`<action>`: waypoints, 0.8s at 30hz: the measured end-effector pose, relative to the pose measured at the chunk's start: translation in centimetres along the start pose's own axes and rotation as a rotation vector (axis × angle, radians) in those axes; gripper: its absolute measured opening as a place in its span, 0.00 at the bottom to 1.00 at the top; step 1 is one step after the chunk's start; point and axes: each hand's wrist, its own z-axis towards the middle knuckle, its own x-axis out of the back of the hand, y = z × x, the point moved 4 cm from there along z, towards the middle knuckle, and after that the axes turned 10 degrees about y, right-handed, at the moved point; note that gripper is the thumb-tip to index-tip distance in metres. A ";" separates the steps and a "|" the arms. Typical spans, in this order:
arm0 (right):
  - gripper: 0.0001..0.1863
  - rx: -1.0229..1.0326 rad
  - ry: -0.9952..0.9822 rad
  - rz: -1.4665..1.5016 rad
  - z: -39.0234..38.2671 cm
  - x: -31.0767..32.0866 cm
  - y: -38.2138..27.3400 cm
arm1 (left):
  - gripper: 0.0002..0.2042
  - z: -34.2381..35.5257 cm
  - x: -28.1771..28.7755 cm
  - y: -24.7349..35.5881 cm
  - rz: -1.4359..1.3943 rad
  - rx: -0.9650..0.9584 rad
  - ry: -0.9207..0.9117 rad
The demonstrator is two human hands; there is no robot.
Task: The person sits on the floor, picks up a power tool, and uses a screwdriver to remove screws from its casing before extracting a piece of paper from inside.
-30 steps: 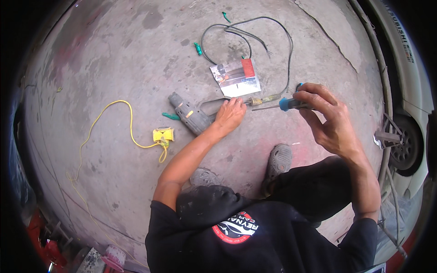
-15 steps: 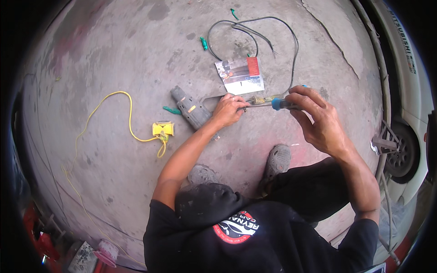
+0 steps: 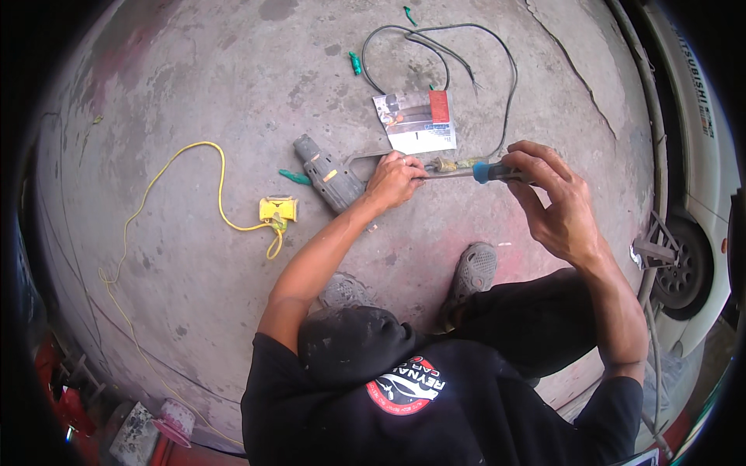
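A grey power tool [image 3: 334,177], shaped like a heat gun, lies on the concrete, its blunt nozzle pointing away to the left. My left hand [image 3: 394,182] is closed around the end of its looped handle. My right hand [image 3: 556,198] grips a screwdriver [image 3: 483,172] by its blue and black handle. The shaft runs level to the left, its tip meeting the fingers of my left hand, which hide the exact contact. Just beyond the shaft, a tan taped piece [image 3: 446,164] sits between the handle and a dark cable [image 3: 509,101].
A printed sheet [image 3: 423,140] lies beyond my hands. At left, a yellow cord [image 3: 221,182] runs to a yellow outlet box [image 3: 277,209]. Green scraps [image 3: 294,177] dot the floor. My shoes [image 3: 475,264] are close below; a white car [image 3: 699,210] stands at right.
My right hand and the screwdriver have shifted slightly right, and the handle has turned a little in the fingers. My left hand stays on the power tool's handle.
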 end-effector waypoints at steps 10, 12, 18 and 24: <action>0.15 -0.003 0.031 0.006 0.0 0.1 0.1 | 0.10 -0.4 -0.5 0.0 0.106 -0.080 0.046; 0.15 -0.015 0.035 0.013 -0.1 0.0 0.4 | 0.10 -0.3 -0.5 0.1 0.115 -0.082 0.040; 0.16 -0.044 0.102 -0.007 -0.2 -0.1 1.2 | 0.09 -0.3 -0.4 0.4 0.123 -0.062 0.028; 0.17 -0.052 0.182 -0.080 -0.1 0.1 0.6 | 0.11 -0.2 -0.1 0.3 0.095 -0.064 -0.001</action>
